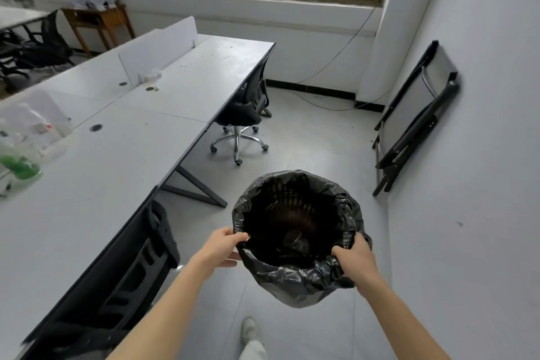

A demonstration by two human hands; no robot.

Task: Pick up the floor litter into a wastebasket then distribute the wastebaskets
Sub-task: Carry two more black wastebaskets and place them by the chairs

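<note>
A wastebasket (298,278) lined with a black plastic bag is held up above the floor in front of me. My left hand (223,245) grips its near left rim, fingers curled over the bag's edge. On the near right rim my right hand (358,257) grips the bunched bag. Inside the dark basket a crumpled piece of litter (295,240) lies at the bottom. No litter shows on the grey floor around me.
A long white desk (117,155) runs along the left, with a black office chair (248,108) tucked at its far end and another chair (140,266) close by my left arm. Folded black chairs (415,123) lean on the right wall. Grey floor (306,143) stretches ahead to the window wall.
</note>
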